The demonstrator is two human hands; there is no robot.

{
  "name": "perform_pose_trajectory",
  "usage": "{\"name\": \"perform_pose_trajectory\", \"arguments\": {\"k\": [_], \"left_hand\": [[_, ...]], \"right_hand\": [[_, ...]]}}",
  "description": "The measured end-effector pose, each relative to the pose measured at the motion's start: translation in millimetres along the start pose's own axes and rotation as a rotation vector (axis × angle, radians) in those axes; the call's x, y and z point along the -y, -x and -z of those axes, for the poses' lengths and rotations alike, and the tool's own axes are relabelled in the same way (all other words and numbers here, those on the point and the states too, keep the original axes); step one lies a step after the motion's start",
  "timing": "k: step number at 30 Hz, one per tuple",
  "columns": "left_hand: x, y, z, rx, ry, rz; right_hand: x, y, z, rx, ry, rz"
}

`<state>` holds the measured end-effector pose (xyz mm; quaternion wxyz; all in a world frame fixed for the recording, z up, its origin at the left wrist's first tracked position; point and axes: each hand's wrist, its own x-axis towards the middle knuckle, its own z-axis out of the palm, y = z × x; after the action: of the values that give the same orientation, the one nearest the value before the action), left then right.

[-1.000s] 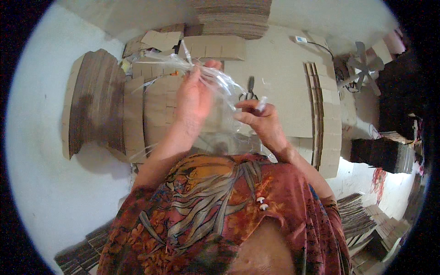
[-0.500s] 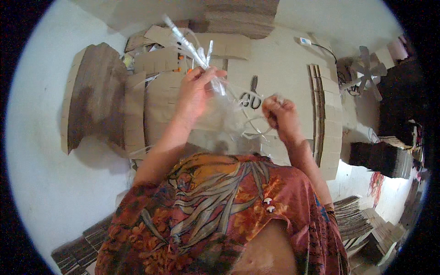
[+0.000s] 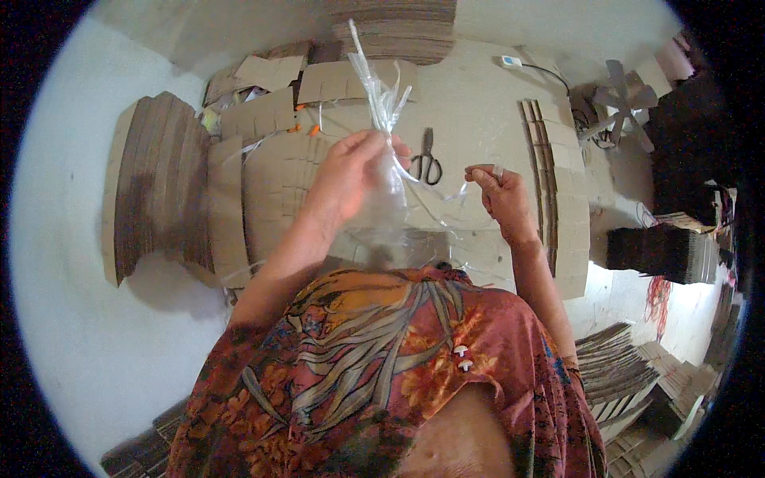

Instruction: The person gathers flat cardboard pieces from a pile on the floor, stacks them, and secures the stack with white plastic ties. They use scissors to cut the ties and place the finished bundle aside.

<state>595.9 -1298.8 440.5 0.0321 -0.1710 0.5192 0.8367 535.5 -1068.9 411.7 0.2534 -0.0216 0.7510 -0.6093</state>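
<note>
A bunch of shiny clear plastic strips (image 3: pixel 381 99) is gripped in my left hand (image 3: pixel 355 171), whose fingers are closed round its middle. The upper ends fan upward past the fingers, and looser strands hang down below. From the bunch a single strip (image 3: pixel 430 189) runs across to my right hand (image 3: pixel 504 199), which pinches its end between thumb and fingertips. Behind and between the hands, a pair of dark-handled scissors (image 3: pixel 429 163) lies on the work surface with its blades pointing away from me.
Tall stacks of cut cardboard (image 3: pixel 151 183) stand at the left. Long narrow cardboard pieces (image 3: pixel 538 175) lie on the right. Small orange objects (image 3: pixel 314 130) sit at the back left. A fan (image 3: pixel 625 103) and another cardboard pile (image 3: pixel 661 253) are farther right.
The strip between my hands is now stretched more plainly, and my right hand has shifted slightly right. The bunch in my left hand stands more upright. The whole view has shifted slightly.
</note>
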Motion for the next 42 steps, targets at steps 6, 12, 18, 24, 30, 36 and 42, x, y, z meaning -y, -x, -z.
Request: {"name": "perform_pose_trajectory", "arguments": {"k": [6,12,18,24,30,36,42], "left_hand": [[10,9,-20,-0.097,-0.193,-0.002],[7,25,-47,-0.128,-0.426,-0.043],[13,30,-58,-0.095,-0.373,-0.123],[28,31,-46,0.047,-0.667,-0.539],[22,30,-48,0.053,-0.923,-0.709],[23,28,-50,0.063,-0.921,-0.672],[28,28,-52,0.005,-0.723,-0.527]], "right_hand": [[19,20,-26,-0.045,-0.1,0.475],[21,23,-41,-0.076,0.25,0.822],[20,31,-38,-0.128,0.238,0.759],[13,30,-38,-0.144,0.159,0.663],[15,31,-37,-0.106,0.167,0.751],[14,31,-33,-0.051,0.14,0.715],[11,33,-35,0.038,-0.212,0.393]]}}
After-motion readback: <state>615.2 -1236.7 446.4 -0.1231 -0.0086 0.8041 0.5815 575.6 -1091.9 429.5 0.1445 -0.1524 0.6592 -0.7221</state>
